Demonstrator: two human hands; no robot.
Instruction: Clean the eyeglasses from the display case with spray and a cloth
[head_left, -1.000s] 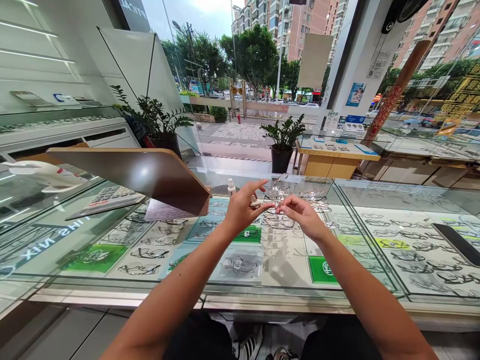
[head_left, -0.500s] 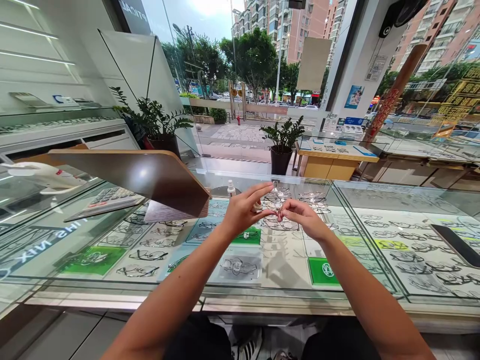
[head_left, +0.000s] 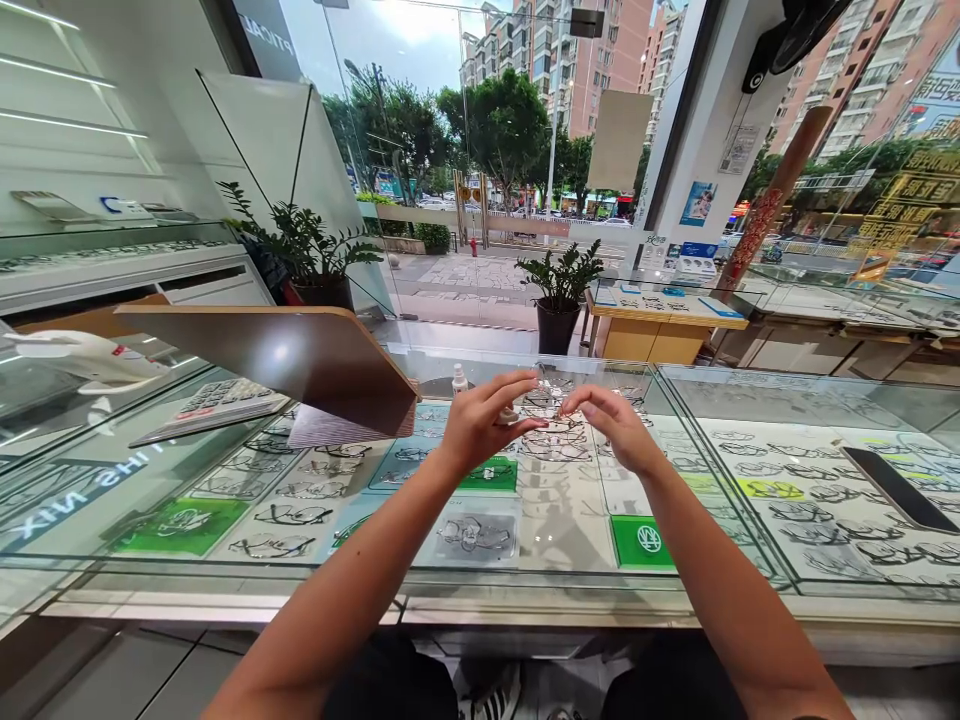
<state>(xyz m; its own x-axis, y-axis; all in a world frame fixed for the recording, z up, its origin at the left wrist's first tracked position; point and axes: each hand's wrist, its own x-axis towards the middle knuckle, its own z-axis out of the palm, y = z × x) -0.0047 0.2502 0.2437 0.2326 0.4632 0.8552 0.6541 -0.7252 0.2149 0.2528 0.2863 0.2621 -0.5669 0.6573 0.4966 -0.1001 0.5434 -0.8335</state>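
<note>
Left hand (head_left: 480, 425): up over the glass, thumb hanging away from stretched fingers, not touching the right hand.
Right hand (head_left: 619, 430): facing it across a narrow gap, fingertips curled inward; cannot tell whether pinching something fine or bare.
Small pale item (head_left: 508, 415): tucked by the left palm, mostly hidden; cannot tell what, or how firmly held, perhaps kept there to free the fingertips.
Eyeglass frames (head_left: 555, 447): in rows below and between both hands, under the glass, probably spaced for viewing one by one.
Glass tabletop (head_left: 559, 545): spread beneath both hands, clear-topped, presumably to show off the display.
Spray bottle (head_left: 459, 380): upright, just beyond the left hand, likely parked for easy reach.
Brown panel (head_left: 277, 350): tilted, off to the left of the left hand, perhaps angled to face the far side.
Smartphone (head_left: 896, 487): flat, well right of the right hand, probably set aside out of the way.
Change: and apart now, against fingertips all but meeting half a second ago! Right hand eased back, left barely shifted, view tipped slightly upward.
</note>
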